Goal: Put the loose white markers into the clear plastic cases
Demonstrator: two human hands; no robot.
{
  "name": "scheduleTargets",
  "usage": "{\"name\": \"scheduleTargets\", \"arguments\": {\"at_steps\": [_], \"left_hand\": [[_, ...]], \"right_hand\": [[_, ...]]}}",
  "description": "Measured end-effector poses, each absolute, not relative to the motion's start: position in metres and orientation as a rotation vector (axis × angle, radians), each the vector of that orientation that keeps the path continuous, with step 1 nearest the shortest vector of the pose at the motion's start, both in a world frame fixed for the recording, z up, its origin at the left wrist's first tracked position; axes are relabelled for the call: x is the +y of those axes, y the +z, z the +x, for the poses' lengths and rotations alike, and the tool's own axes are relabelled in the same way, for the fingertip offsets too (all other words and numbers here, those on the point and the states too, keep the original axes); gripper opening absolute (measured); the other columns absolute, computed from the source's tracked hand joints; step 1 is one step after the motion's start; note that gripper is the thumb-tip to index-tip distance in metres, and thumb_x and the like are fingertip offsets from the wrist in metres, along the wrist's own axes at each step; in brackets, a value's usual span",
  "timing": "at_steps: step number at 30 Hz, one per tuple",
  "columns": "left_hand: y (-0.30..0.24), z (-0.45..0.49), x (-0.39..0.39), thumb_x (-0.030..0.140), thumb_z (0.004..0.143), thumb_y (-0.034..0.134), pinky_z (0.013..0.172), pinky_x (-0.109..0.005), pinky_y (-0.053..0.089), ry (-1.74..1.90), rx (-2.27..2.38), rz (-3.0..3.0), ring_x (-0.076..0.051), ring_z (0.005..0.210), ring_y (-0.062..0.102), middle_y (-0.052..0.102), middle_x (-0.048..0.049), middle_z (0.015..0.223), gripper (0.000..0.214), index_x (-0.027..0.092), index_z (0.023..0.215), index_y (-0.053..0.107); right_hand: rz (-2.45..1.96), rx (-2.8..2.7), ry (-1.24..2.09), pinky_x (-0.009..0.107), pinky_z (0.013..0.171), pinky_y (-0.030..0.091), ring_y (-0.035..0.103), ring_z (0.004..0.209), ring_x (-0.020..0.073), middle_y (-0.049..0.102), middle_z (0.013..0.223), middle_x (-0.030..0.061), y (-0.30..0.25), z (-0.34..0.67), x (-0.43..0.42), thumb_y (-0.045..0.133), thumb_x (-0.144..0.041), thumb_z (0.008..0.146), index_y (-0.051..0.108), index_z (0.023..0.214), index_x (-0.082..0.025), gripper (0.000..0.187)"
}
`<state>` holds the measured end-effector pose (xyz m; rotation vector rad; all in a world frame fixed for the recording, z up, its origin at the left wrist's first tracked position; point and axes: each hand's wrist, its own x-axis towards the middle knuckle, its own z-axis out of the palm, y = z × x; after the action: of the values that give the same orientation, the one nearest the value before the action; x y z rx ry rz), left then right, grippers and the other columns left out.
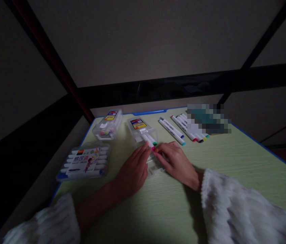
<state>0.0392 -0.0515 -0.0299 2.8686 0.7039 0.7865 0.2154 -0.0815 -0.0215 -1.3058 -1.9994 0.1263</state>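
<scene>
In the middle of the table, a clear plastic marker case [137, 130] lies with its near end open and its clear lid [154, 166] folded down towards me. A green-ended marker [152, 139] and a pink-ended marker [148, 142] stick out of it. My left hand [132, 169] closes on the left side of the case's open end, its fingertips beside the pink-ended marker. From the right, my right hand [177, 162] has its fingers curled in a pinch at the pink end. My fingers partly hide the lid and the marker tip.
At left are a second clear case [109, 123] and a flat case of markers [84, 161]. Two loose markers [172, 130] lie right of the middle case, with several more markers [187, 128] beyond. A blurred teal item [206, 118] is at the back right.
</scene>
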Motion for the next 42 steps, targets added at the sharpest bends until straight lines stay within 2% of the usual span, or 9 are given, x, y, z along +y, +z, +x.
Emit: {"name": "scheduleTargets", "arguments": {"at_steps": [7, 32, 42], "left_hand": [[-0.0287, 0.0386, -0.0526, 0.002, 0.081, 0.032, 0.103, -0.046, 0.037, 0.775, 0.704, 2.846, -0.026, 0.13, 0.032, 0.034, -0.0206, 0.139, 0.051, 0.009, 0.132, 0.028], [-0.0272, 0.0391, -0.0545, 0.004, 0.082, 0.03, 0.105, -0.042, 0.036, 0.693, 0.774, 2.834, -0.026, 0.128, 0.033, 0.035, -0.0206, 0.135, 0.05, 0.005, 0.132, 0.029], [-0.0277, 0.039, -0.054, 0.004, 0.083, 0.03, 0.105, -0.043, 0.035, 0.696, 0.763, 2.834, -0.025, 0.128, 0.032, 0.034, -0.0192, 0.137, 0.052, 0.008, 0.134, 0.025]], "right_hand": [[-1.3, -1.994, 0.127, 0.028, 0.067, 0.033, 0.052, 0.064, 0.0149, 0.059, 0.068, 0.0009, -0.0236, 0.2155, -0.0815, 0.044, -0.022, 0.089, 0.053, 0.077, -0.018, 0.015], [-1.369, -1.944, 0.176, 0.03, 0.069, 0.034, 0.052, 0.067, 0.0161, 0.059, 0.072, 0.0016, -0.0221, 0.2161, -0.0818, 0.046, -0.017, 0.087, 0.053, 0.087, -0.016, 0.007], [-1.402, -1.945, 0.201, 0.031, 0.07, 0.034, 0.054, 0.069, 0.0166, 0.06, 0.074, 0.0019, -0.0228, 0.2162, -0.0813, 0.045, -0.018, 0.087, 0.054, 0.093, -0.015, 0.011]]}}
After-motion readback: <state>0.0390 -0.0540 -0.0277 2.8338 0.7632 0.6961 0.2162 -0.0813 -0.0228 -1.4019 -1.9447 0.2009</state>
